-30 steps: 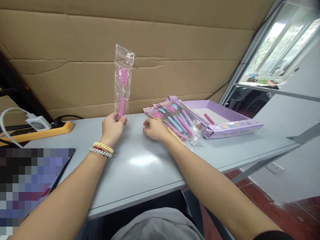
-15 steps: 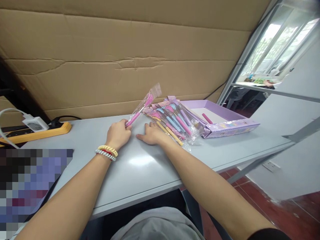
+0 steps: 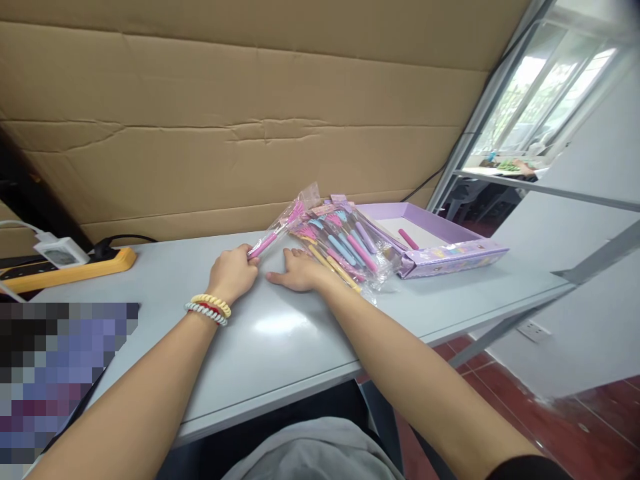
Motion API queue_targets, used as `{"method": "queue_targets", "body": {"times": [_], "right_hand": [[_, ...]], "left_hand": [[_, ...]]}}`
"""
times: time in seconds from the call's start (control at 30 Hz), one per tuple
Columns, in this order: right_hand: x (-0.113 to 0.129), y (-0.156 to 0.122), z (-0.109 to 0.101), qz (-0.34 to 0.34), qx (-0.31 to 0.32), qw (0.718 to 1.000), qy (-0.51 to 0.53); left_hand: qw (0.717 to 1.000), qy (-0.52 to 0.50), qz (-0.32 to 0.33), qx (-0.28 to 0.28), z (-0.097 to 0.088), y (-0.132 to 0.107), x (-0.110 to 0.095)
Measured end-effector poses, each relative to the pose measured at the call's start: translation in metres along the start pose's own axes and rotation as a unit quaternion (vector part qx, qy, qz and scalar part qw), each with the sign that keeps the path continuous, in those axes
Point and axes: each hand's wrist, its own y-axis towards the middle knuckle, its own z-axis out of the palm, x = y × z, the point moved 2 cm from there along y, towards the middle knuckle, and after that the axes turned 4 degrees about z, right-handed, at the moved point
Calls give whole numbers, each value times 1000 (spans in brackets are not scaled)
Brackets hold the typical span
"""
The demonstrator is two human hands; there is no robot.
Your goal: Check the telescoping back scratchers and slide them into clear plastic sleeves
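My left hand is closed round the handle of a pink back scratcher in a clear bag, which slants low to the right with its head over a pile of bagged scratchers in pink, blue, purple and yellow. Beside that pile my right hand lies flat on the grey table, fingers stretched out, holding nothing. Coiled bands ring my left wrist.
A shallow purple box with one pink piece inside lies right of the pile. A yellow power strip with a white charger sits at the far left. Brown cardboard lines the wall behind. A blurred patch covers the near left corner.
The bagged pink scratcher stood upright in my left hand a second ago; it has tipped down to the right onto the pile. My right hand went from curled to flat.
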Motion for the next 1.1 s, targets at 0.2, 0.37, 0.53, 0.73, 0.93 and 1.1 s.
{"method": "queue_targets", "body": {"times": [0.2,0.37,0.53,0.73,0.93,1.1], "right_hand": [[7,-8,-5,-142,22,989,39],[10,-5,-5,-175,-50,982,60],[-2,2,-6,-33,-68,995,-59],[0,-6,-11,-18,-49,994,-93],[2,-3,-5,-23,-41,997,-61],[2,-1,-7,-10,-18,999,-25]], "left_hand": [[1000,24,14,6,-1,0,3],[998,60,-6,12,-1,2,7],[999,48,-11,12,0,4,10],[999,35,-6,10,1,5,13],[999,35,-4,12,2,6,13],[999,38,-6,19,2,6,12]]}}
